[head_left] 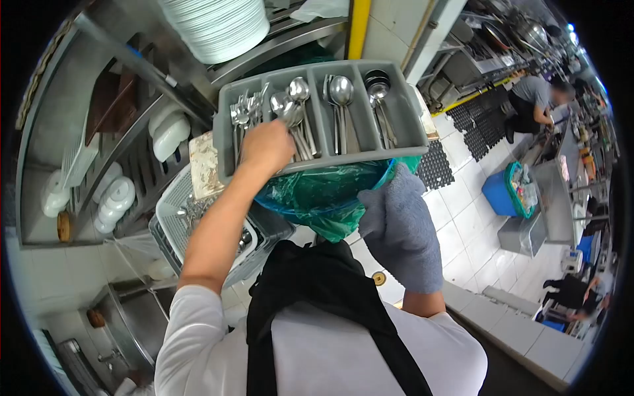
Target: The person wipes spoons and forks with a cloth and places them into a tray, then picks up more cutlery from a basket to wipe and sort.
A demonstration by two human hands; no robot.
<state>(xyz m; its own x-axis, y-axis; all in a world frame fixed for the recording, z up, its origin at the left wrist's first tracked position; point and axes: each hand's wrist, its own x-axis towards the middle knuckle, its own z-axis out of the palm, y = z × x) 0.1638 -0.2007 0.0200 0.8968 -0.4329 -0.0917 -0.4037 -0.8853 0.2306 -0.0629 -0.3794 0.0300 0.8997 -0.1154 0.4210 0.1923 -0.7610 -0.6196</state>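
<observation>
The left hand (267,146) is curled and partly closed over the divider between the two left compartments of the tray (408,119); its fingertips are hidden, so whether it has hold of a spoon cannot be told. Sorting neatly here probably means pinching handles rather than bowls and keeping the forks (249,105) left of that divider, the spoons (298,92) right of it. The right hand is hidden by the grey cloth (404,228), its grip unreadable; that cloth is best kept off the green bag (317,191) below the tray's front edge.
</observation>
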